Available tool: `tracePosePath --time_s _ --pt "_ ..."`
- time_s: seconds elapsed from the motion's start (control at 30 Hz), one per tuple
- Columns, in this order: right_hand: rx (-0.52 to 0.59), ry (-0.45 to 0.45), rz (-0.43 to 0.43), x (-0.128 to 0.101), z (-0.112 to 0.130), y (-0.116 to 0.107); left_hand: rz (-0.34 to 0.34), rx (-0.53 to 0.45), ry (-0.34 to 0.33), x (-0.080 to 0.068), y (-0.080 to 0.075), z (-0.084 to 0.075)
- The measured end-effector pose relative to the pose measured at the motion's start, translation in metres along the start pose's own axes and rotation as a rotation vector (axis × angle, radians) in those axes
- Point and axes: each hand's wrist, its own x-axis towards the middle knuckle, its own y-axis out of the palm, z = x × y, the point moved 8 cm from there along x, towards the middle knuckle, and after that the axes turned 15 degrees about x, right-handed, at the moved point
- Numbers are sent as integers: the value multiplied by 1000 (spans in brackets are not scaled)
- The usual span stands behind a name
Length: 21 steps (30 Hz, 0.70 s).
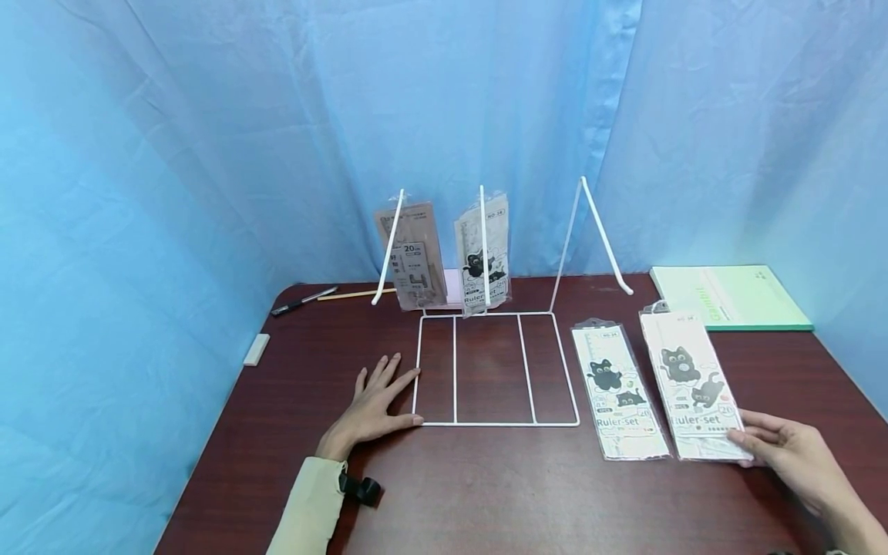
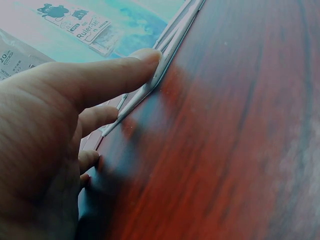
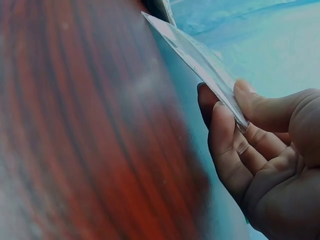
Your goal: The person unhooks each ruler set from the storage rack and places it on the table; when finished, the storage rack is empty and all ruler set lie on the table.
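My right hand point(image 1: 791, 455) pinches the lower right corner of a ruler set packet point(image 1: 699, 385) with black cats printed on it. In the right wrist view the packet's edge point(image 3: 200, 65) sits between thumb and fingers, tilted off the table. Just left of it lies a second ruler set packet point(image 1: 617, 389). My left hand point(image 1: 371, 405) rests at the left side of a white wire rack point(image 1: 496, 424), thumb and fingers spread and touching its frame, as the left wrist view also shows. On the rack's hooks hang a ruler set packet point(image 1: 496, 231) and a brownish packet point(image 1: 423, 231); the right hook point(image 1: 607, 235) is bare.
A light green notebook point(image 1: 756, 297) lies at the back right. Toward the back left are a black pen point(image 1: 298, 302), a yellow pencil point(image 1: 354, 294) and a white eraser point(image 1: 257, 349). Blue curtains point(image 1: 444, 100) surround the dark wooden table point(image 1: 486, 493).
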Motion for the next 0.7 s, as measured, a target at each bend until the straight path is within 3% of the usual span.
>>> tracePosePath --time_s 0.3,0.7 --pt "-57 81 60 4 2 6 6 2 -5 0 1 1" --pt "-190 120 136 2 14 13 4 -1 -2 1 1 0"
